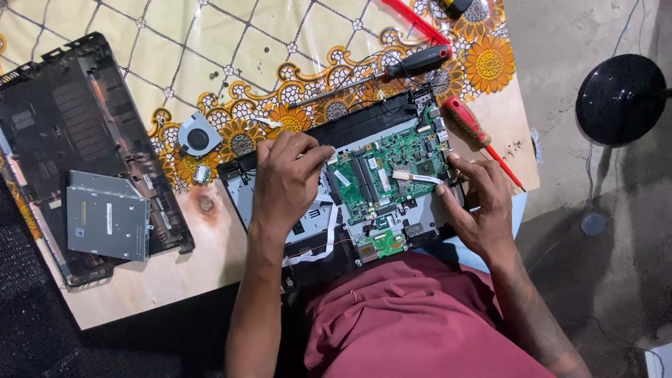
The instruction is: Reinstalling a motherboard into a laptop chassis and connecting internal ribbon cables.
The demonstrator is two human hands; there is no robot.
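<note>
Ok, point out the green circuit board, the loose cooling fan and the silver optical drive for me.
green circuit board point(392, 171): head view, bare middle of the board.
cooling fan point(199, 136): head view, on the round fan hub.
silver optical drive point(106, 224): head view, flat metal top.

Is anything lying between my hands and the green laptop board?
Nothing visible does. The left hand rests on the green board's left edge and the right hand touches its right edge by a white ribbon cable. Both screwdrivers lie beyond the laptop.
</note>
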